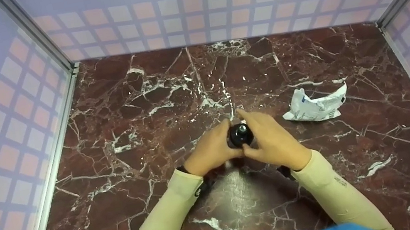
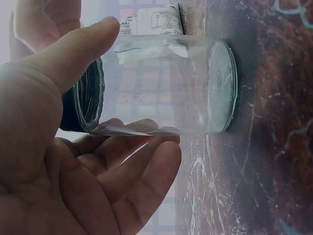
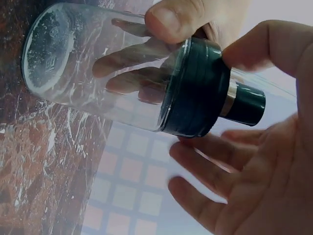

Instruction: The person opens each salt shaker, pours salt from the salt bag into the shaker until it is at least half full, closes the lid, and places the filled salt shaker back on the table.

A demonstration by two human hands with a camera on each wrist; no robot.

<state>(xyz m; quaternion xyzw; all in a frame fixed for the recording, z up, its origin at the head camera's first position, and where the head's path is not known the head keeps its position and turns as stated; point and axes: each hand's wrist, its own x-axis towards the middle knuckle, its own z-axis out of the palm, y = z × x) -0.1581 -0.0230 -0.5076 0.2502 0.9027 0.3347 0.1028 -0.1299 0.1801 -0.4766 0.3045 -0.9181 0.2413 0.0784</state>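
Observation:
A clear glass bottle (image 2: 156,93) with a black cap (image 3: 198,88) is between my two hands, near the middle of the table. A silver band and a narrow black top (image 3: 248,105) rise from the cap. My left hand (image 1: 213,147) holds the glass just below the cap, thumb on one side and fingers on the other. With thumb and fingers, my right hand (image 1: 272,137) grips the cap. Through the glass the bottle looks empty. Whether its base touches the table I cannot tell.
To the right of my right hand lies a crumpled white plastic packet (image 1: 315,106) with print on it. The dark red marbled table (image 1: 141,210) has white veins and specks. Tile-patterned panels (image 1: 195,19) enclose its back and sides.

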